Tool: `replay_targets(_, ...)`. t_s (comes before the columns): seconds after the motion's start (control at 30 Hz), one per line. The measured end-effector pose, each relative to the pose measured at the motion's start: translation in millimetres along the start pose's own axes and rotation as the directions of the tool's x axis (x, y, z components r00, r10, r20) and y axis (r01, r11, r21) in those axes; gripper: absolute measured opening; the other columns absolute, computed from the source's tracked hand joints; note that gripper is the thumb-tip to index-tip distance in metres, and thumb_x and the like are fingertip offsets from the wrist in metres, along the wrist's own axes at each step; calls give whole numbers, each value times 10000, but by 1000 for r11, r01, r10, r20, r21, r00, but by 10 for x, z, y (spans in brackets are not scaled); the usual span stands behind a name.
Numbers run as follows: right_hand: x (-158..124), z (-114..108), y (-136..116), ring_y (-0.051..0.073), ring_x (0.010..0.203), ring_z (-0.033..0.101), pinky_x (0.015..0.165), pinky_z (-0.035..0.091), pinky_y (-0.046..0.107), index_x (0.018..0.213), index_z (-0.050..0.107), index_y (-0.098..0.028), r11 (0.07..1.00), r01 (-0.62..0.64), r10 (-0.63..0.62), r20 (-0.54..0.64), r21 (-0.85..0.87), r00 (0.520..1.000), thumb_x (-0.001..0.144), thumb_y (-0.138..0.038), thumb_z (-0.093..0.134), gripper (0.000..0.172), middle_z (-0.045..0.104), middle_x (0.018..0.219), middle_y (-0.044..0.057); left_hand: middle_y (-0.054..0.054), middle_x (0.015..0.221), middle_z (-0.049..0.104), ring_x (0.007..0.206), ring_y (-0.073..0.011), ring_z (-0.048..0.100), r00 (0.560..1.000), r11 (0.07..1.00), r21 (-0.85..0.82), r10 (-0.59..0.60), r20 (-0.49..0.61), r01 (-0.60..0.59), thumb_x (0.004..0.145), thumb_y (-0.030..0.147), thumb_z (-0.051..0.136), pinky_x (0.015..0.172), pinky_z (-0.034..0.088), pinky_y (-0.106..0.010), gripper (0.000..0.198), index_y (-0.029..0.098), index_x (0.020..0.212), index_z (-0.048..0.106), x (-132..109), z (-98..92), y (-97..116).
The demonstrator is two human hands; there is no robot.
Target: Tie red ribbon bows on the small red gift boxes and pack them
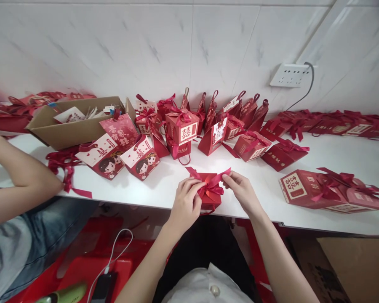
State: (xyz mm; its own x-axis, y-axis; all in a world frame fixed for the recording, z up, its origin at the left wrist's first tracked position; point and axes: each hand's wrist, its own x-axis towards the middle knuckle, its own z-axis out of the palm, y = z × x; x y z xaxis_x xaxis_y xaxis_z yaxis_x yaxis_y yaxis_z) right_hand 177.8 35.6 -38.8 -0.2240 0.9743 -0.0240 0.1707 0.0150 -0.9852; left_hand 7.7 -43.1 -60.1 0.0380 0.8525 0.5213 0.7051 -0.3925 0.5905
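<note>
A small red gift box (212,204) stands at the table's front edge, between my two hands. On its top sits a bow of dark pink ribbon (213,183). My left hand (188,198) is closed over the left side of the bow, its fingers pinching the ribbon near the knot. With thumb and forefinger, my right hand (238,188) grips a ribbon end at the upper right of the box. My left fingers hide part of the bow and of the box's left side.
Several red gift boxes (182,128) stand behind on the white table (259,189), with more (334,193) at the right. A cardboard box (72,126) holds cards. Loose ribbons (68,168) lie beside another person's arm (22,172). A socket strip (290,75) is on the wall.
</note>
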Motion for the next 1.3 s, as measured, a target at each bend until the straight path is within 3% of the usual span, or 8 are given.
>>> replay_targets(0.3, 356, 170, -61, 161, 629, 494, 641, 400, 307, 669, 567, -191, 978, 92, -84, 50, -188, 995, 746, -450, 550, 270, 570, 655, 12, -100, 1231, 475, 1144, -244, 410, 983, 990, 140, -19, 184, -7, 794, 35, 383, 991, 415, -443, 489, 198, 1220, 559, 105, -91, 68)
replay_targets(0.47, 58, 113, 16, 172, 679, 523, 638, 415, 298, 878, 526, -201, 959, 60, -106, -156, -276, 982, 791, -540, 517, 350, 571, 762, 20, -123, 1233, 488, 1122, -276, 419, 981, 971, 236, -19, 194, -28, 795, 70, 415, 945, 427, -458, 466, 167, 1225, 567, 135, -68, 69)
replay_targets(0.6, -258, 104, 42, 133, 538, 388, 532, 317, 268, 617, 411, -215, 940, -60, 37, -73, -335, 997, 853, -596, 394, 449, 395, 546, -42, -132, 1215, 504, 1105, -285, 425, 980, 962, 265, 5, 199, -59, 785, 78, 429, 915, 434, -451, 473, 149, 1235, 560, 141, -60, 64)
replay_targets(0.8, -267, 218, 62, 118, 547, 338, 526, 292, 255, 578, 383, -213, 999, -26, 26, -5, -40, 1000, 801, -578, 489, 441, 360, 564, -44, -112, 1200, 483, 1111, -249, 432, 992, 989, 147, 16, 126, -34, 800, 78, 390, 940, 415, -426, 455, 183, 1219, 531, 130, -68, -5)
replay_targets(0.97, -218, 231, 116, 120, 555, 366, 546, 316, 258, 572, 412, -212, 987, -62, 60, 19, 151, 998, 765, -542, 561, 411, 393, 567, -36, -58, 913, 484, 894, -205, 488, 958, 972, -13, -235, -161, 236, 763, 216, 531, 782, 446, -351, 168, 186, 921, 482, 45, -84, -91)
replay_targets(1.07, -223, 233, 174, 118, 558, 369, 548, 320, 255, 599, 435, -210, 954, -107, 100, 41, 281, 994, 753, -510, 603, 376, 405, 584, -36, 17, 680, 427, 685, -149, 446, 918, 911, -126, -397, -3, 393, 799, 285, 512, 672, 400, -285, 201, 210, 663, 385, 20, -133, -104)
replay_targets(1.17, -223, 235, 224, 110, 543, 352, 545, 315, 251, 599, 445, -207, 895, -149, 132, 70, 422, 989, 741, -473, 636, 357, 401, 582, -42, 39, 601, 357, 587, -119, 382, 843, 774, -334, -499, 199, 537, 841, 340, 466, 563, 333, -244, 289, 204, 612, 354, 26, -173, -104)
replay_targets(1.3, -208, 238, 275, 105, 538, 342, 552, 304, 247, 594, 467, -199, 807, -191, 150, 119, 558, 981, 752, -416, 650, 325, 402, 582, -46, 41, 603, 329, 577, -107, 340, 839, 672, -510, -491, 236, 537, 829, 351, 492, 563, 310, -235, 299, 196, 607, 365, 28, -137, -152)
